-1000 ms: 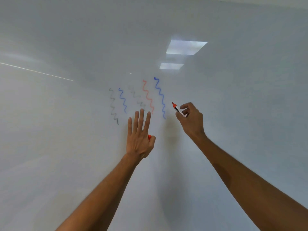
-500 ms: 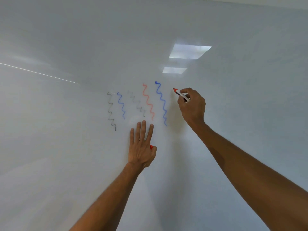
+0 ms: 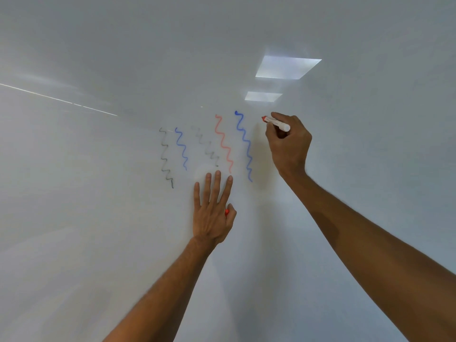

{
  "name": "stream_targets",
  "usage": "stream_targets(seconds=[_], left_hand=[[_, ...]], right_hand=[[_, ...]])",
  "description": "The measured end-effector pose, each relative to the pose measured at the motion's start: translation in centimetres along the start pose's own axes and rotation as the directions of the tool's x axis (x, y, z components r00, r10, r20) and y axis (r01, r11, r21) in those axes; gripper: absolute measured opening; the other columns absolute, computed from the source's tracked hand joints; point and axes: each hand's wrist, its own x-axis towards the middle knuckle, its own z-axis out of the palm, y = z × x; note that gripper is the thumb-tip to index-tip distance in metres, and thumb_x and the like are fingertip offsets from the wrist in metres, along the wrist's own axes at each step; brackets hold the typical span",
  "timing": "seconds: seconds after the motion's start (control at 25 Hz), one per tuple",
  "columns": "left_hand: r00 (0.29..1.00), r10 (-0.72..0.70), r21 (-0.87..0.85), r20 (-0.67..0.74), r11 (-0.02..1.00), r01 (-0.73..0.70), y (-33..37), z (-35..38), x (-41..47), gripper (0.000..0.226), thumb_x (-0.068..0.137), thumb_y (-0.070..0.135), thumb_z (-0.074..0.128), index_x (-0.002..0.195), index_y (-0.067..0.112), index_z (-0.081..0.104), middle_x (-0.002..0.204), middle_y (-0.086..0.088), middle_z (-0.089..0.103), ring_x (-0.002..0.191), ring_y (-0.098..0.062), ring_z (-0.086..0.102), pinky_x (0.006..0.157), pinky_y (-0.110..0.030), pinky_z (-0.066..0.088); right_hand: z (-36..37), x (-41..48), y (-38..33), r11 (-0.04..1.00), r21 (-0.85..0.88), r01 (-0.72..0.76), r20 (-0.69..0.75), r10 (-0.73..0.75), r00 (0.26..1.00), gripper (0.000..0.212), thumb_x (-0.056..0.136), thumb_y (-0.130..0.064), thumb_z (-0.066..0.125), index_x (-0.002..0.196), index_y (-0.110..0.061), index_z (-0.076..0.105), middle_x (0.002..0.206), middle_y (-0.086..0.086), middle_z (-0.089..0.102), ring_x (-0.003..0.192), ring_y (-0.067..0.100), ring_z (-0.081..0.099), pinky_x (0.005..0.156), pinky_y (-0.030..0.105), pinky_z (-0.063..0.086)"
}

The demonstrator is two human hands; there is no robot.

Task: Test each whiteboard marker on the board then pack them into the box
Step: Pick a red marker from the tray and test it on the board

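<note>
Board [image 3: 98, 218] fills the view, white and glossy. Two ceiling-light reflections [image 3: 287, 67] sit at 1 o'clock from centre.

Right hand [image 3: 290, 146], at 2 o'clock from centre: fingers curled, pinching the marker [image 3: 277, 123]. White barrel, red tip. The tip points toward 10 o'clock and sits at the board surface; cannot tell whether it touches. It is just beside the top of the rightmost line, on that line's 3 o'clock side.

Left hand [image 3: 209, 215], at 6 o'clock from centre: four fingers straight and slightly spread, lying against the board and pointing to 12 o'clock. The thumb is tucked in and pins a small red cap [image 3: 226, 212] against the side of the hand; only a sliver of the cap shows.

Five wavy test lines run from 9 o'clock to 3 o'clock: black line [image 3: 166, 156], short blue line [image 3: 181, 148], faint grey line [image 3: 207, 146], red line [image 3: 224, 143], long blue line [image 3: 243, 144]. The left fingertips lie just below the grey and red lines, at their 6 o'clock end.
</note>
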Motion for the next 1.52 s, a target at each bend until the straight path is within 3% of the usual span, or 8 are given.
stream_targets(seconds=[0.2, 0.52, 0.68, 0.8, 0.96, 1.16, 1.36, 1.52], left_hand=[[0.999, 0.000, -0.001, -0.049, 1.000, 0.000, 0.3, 1.3, 0.5, 0.077, 0.091, 0.027, 0.051, 0.160, 0.021, 0.016, 0.168, -0.010, 0.006, 0.155, -0.031, 0.005, 0.121, -0.059, 0.015], [0.996, -0.001, -0.005, -0.088, 1.000, 0.001, 0.4, 2.1, 0.6, 0.075, 0.091, 0.027, 0.049, 0.160, 0.019, 0.018, 0.168, -0.011, 0.006, 0.155, -0.033, 0.005, 0.121, -0.061, 0.014], [0.996, 0.001, -0.007, -0.089, 1.000, -0.001, 0.3, 2.2, 0.6, 0.074, 0.092, 0.027, 0.048, 0.160, 0.019, 0.018, 0.168, -0.010, 0.006, 0.155, -0.033, 0.004, 0.121, -0.060, 0.012], [0.996, 0.010, -0.003, -0.091, 1.000, -0.011, 0.2, 2.3, 0.5, 0.074, 0.093, 0.027, 0.047, 0.160, 0.019, 0.017, 0.168, -0.011, 0.006, 0.155, -0.033, 0.004, 0.121, -0.060, 0.012], [0.996, 0.002, -0.013, -0.094, 1.000, -0.003, 0.2, 2.4, 0.6, 0.075, 0.092, 0.026, 0.047, 0.160, 0.020, 0.017, 0.168, -0.011, 0.006, 0.155, -0.033, 0.003, 0.121, -0.061, 0.012], [0.996, -0.001, 0.000, -0.084, 1.000, 0.001, 0.2, 2.4, 0.6, 0.075, 0.093, 0.027, 0.046, 0.160, 0.020, 0.015, 0.168, -0.010, 0.004, 0.155, -0.032, 0.002, 0.122, -0.060, 0.011], [0.998, -0.003, 0.009, -0.058, 1.000, 0.004, 0.2, 2.3, 0.6, 0.074, 0.094, 0.029, 0.044, 0.160, 0.020, 0.012, 0.168, -0.010, 0.001, 0.155, -0.032, 0.000, 0.121, -0.060, 0.010], [0.999, -0.011, 0.009, -0.050, 1.000, 0.012, 0.2, 2.2, 0.5, 0.075, 0.094, 0.029, 0.045, 0.161, 0.021, 0.011, 0.168, -0.010, 0.000, 0.155, -0.031, -0.001, 0.122, -0.059, 0.010]], right_hand=[[0.2, -0.2, 0.7, 0.986, -0.079, 0.147, 0.098, -0.139, 0.985, 0.022, 0.088, -0.011, 0.072, 0.110, -0.009, 0.075, 0.090, 0.004, 0.072, 0.074, 0.009, 0.064, 0.070, 0.007, 0.046], [0.9, 0.6, 1.6, 0.972, -0.111, 0.207, 0.078, -0.199, 0.977, 0.018, 0.088, -0.009, 0.072, 0.106, -0.007, 0.074, 0.090, 0.003, 0.073, 0.075, 0.004, 0.061, 0.072, 0.005, 0.045], [1.4, 0.6, 2.1, 0.978, -0.090, 0.188, 0.094, -0.179, 0.979, 0.015, 0.090, -0.010, 0.071, 0.104, -0.005, 0.073, 0.087, 0.005, 0.071, 0.073, 0.008, 0.061, 0.071, 0.007, 0.045], [1.2, 0.1, 2.6, 0.979, -0.077, 0.191, 0.153, -0.178, 0.972, 0.012, 0.090, -0.011, 0.069, 0.099, -0.003, 0.071, 0.082, 0.004, 0.069, 0.069, 0.012, 0.059, 0.064, 0.019, 0.049], [0.3, -0.2, 3.2, 0.993, -0.055, 0.104, 0.106, -0.098, 0.989, 0.008, 0.089, -0.010, 0.067, 0.095, -0.005, 0.070, 0.078, 0.004, 0.066, 0.066, 0.016, 0.058, 0.060, 0.028, 0.048], [-1.3, -2.8, 3.8, 0.989, -0.089, 0.119, 0.182, -0.101, 0.978, 0.009, 0.089, -0.010, 0.068, 0.096, -0.004, 0.069, 0.081, 0.004, 0.066, 0.066, 0.014, 0.057, 0.059, 0.020, 0.044], [-2.2, -4.7, 4.0, 0.991, -0.097, 0.095, 0.229, -0.071, 0.971, 0.010, 0.088, -0.009, 0.069, 0.097, -0.005, 0.069, 0.082, 0.004, 0.067, 0.067, 0.015, 0.059, 0.059, 0.024, 0.047], [-3.2, -6.0, 4.2, 0.998, -0.034, -0.053, 0.180, 0.059, 0.982, 0.007, 0.089, -0.009, 0.069, 0.095, -0.007, 0.069, 0.080, 0.005, 0.066, 0.067, 0.019, 0.059, 0.057, 0.030, 0.046]])
